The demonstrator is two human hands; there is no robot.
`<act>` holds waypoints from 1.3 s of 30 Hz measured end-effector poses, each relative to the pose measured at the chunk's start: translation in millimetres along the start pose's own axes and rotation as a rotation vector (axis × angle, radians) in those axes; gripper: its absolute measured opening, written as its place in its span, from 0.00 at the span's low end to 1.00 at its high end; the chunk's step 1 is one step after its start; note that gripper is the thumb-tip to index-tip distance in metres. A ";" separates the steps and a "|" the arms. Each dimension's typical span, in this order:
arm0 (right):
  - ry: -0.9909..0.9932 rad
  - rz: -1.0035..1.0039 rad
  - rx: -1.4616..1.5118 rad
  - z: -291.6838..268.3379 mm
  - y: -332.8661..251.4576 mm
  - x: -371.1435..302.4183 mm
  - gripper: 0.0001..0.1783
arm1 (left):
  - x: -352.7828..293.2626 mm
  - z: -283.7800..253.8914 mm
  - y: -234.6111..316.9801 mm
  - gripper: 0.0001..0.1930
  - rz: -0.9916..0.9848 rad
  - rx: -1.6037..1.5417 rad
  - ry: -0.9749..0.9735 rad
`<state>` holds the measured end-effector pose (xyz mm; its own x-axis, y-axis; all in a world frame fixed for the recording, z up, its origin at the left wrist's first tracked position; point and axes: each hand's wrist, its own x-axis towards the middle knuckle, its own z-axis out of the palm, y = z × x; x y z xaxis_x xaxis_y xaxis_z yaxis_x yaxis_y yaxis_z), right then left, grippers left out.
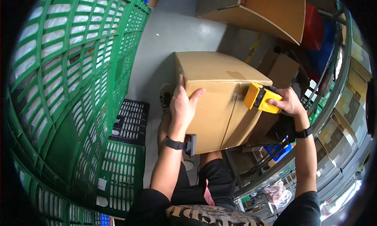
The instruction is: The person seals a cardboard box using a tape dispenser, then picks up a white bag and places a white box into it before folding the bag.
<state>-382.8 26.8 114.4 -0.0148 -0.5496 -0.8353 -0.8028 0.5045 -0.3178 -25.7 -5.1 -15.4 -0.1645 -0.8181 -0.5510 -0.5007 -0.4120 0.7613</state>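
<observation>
A brown cardboard box [208,108] stands in front of me, its top flaps closed along a seam. My left hand [183,102] grips its left corner, the thumb lying on the near face and the fingers round the side. In my right hand [290,103] is a yellow and black packing tape dispenser [262,98], its front end against the box's right edge where the seam meets it. A short piece of tape [236,75] shows on the face beyond that edge.
Tall green plastic crates [114,75] with white bags inside rise along my left. A black crate [131,118] sits beside a green one low on the left. An open cardboard carton [267,14] stands beyond the box. Metal shelving [271,173] with goods runs along the right.
</observation>
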 end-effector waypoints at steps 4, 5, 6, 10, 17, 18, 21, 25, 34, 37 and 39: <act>0.019 0.012 0.069 2.9 -0.4 3.1 0.30 | 31.3 -15.7 15.5 0.42 0.034 0.085 -0.048; 0.037 0.008 0.091 0.5 -2.7 3.3 0.30 | 40.5 -19.7 26.1 0.41 -0.014 0.087 -0.083; 0.054 0.004 0.115 -1.8 -4.6 3.5 0.31 | 48.3 -21.6 30.3 0.41 -0.004 0.080 -0.086; 0.107 0.057 0.192 -4.9 -2.5 7.3 0.31 | 61.4 -23.0 45.9 0.40 0.102 0.194 -0.048; 0.025 -0.012 -0.008 -11.7 0.1 -1.7 0.32 | -31.2 2.5 16.9 0.25 0.404 0.460 0.374; 0.008 -0.033 -0.057 -16.7 1.1 -3.9 0.32 | -62.2 14.2 22.8 0.21 0.432 0.476 0.343; -0.021 0.027 -0.098 -18.3 -24.6 -3.2 0.32 | -145.4 67.6 10.2 0.12 0.891 0.183 -0.313; 0.009 0.073 -0.143 -18.7 -11.0 -11.4 0.33 | -149.3 127.1 11.3 0.24 1.102 0.793 -0.496; 0.080 0.044 0.019 -3.4 -34.4 -24.9 0.35 | -86.2 76.0 -8.5 0.32 1.326 1.002 -0.733; 0.071 0.126 0.067 7.9 -33.8 -33.2 0.36 | -82.2 51.5 -5.3 0.32 1.327 0.970 -0.789; 0.083 0.156 0.082 2.6 -35.7 -33.1 0.36 | -68.5 38.4 2.5 0.31 1.349 0.950 -0.794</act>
<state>-352.1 28.7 152.2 -0.1869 -0.5121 -0.8384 -0.7354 0.6387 -0.2262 -48.3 65.4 11.1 -0.9927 0.1182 -0.0256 0.0899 0.8625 0.4980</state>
